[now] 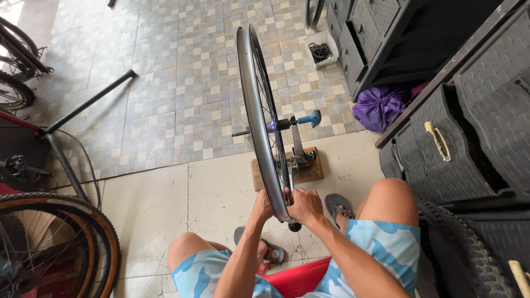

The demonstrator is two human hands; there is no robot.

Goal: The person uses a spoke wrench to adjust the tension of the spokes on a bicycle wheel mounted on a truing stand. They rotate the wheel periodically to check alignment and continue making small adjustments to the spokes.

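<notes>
Your knees in the blue patterned shorts (381, 248) sit closest to the lens, with the edge of a red seat (298, 278) between them. Both forearms reach forward to the bare bicycle wheel (259, 116), which stands upright and edge-on to you in a truing stand (298, 157) on a small wooden board (287, 174). Your left hand (263, 205) presses against the left side of the rim at its lowest part, fingers curled round it. Your right hand (305, 205) is closed at the rim's right side, fingers pinched in among the spokes; you cannot tell what, if anything, they hold. The stand's blue-handled arm (309, 118) meets the hub on the right.

The board rests on pale, cracked floor tiles (154, 209), which give way farther out to small grey and beige checkered tiles (182, 83). Your 2 sandalled feet rest either side of the wheel's base. At the right stand dark woven-pattern drawer units (469, 138), with a purple bag (378, 107) on the floor beside them. At lower left is a tan-walled tyre (83, 232), and a black repair stand leg (88, 102) crosses the floor.
</notes>
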